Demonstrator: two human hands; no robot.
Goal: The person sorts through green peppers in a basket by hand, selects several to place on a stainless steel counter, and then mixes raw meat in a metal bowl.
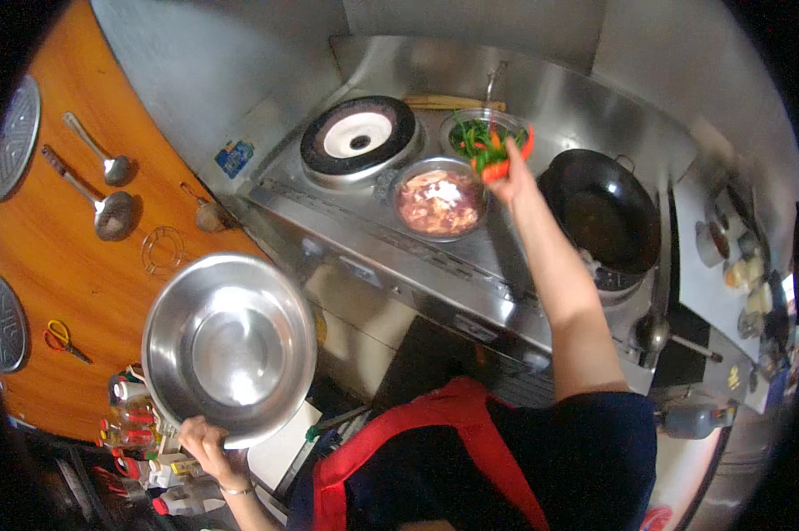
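A wide stainless steel bowl [233,352] hangs tilted in my left hand [207,448], which grips its rim at the bottom. Inside, the bowl shows bare shiny metal. My right hand [505,180] holds a bunch of cut red and green peppers [489,159] over the stove. Behind those peppers stands a glass bowl [449,126] with more green and red pieces. Just left of my right hand, a round bowl of raw meat in liquid [439,202] rests on the steel stove top, with a bright white patch on the meat.
A black wok [602,209] sits on the right burner; a round burner [358,136] is at left. The orange wooden table [74,265] bears ladles [114,216], scissors [60,337] and round trivets. Bottles [134,431] stand below the steel bowl. A ladle [658,335] lies right of the wok.
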